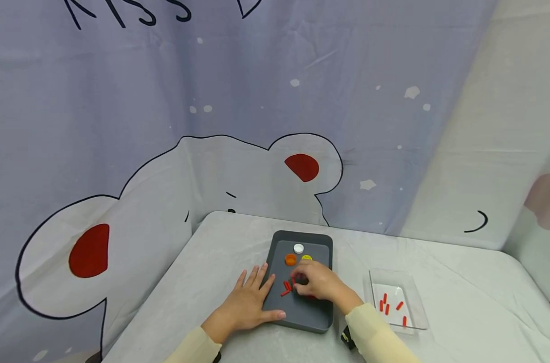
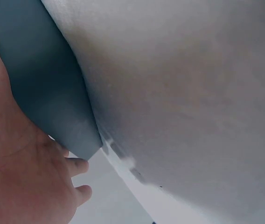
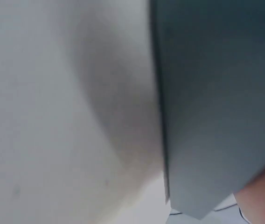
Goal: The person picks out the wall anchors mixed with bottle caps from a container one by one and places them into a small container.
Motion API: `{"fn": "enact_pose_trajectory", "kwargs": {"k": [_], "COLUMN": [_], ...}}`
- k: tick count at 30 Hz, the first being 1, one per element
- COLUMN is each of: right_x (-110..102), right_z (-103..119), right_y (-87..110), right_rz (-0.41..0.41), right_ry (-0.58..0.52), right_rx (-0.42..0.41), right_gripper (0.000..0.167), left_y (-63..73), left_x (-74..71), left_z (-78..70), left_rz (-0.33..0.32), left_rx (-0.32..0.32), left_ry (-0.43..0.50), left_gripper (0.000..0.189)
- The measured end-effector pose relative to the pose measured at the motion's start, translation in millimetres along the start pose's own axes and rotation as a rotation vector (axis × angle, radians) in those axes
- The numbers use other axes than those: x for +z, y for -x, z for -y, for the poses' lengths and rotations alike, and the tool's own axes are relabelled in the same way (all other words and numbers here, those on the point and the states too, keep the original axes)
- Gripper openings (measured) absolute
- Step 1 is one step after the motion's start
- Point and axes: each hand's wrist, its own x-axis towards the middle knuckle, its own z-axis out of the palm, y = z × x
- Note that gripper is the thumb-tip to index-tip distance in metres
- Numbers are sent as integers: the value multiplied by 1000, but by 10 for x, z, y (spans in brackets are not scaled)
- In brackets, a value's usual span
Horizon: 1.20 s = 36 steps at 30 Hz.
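A dark grey tray (image 1: 302,317) lies on the table in the head view. My left hand (image 1: 245,305) rests across its left edge with fingers spread. In the left wrist view, that hand (image 2: 25,163) lies along the tray's side wall (image 2: 53,79). Over the middle of the tray, my right hand (image 1: 319,280) pinches a small red stick (image 1: 293,281) between thumb and fingertips. Loose red sticks (image 1: 286,293) lie just left of the fingertips, and another red bit shows under the hand. The right wrist view catches the tray wall (image 3: 216,107) and a little of the hand (image 3: 263,196).
At the tray's far end sit a white cap (image 1: 298,248), an orange round container (image 1: 290,259) and a yellow round piece (image 1: 307,257), partly behind the right hand. A clear plastic box (image 1: 417,302) with several red sticks stands right of the tray on the white-covered table (image 1: 238,242).
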Motion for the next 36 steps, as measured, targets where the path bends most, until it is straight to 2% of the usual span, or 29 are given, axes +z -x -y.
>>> {"fn": "enact_pose_trajectory", "kwargs": {"k": [9, 15, 27, 36], "right_x": [-217, -394, -709, -919], "right_z": [-13, -8, -222, -381], "right_y": [221, 428, 982, 1421], "right_rz": [-167, -243, -450, -513], "right_ry": [-171, -213, -160, -103], "right_rx": [6, 41, 22, 107], "right_gripper": [19, 20, 30, 28], "left_y": [13, 12, 36, 14], "left_x": [-12, 7, 2, -6], "left_z": [10, 30, 19, -15], "left_rz": [1, 4, 3, -15], "left_rx": [-4, -13, -17, -4], "left_ry": [24, 32, 50, 43], "left_gripper": [99, 100, 98, 100]}}
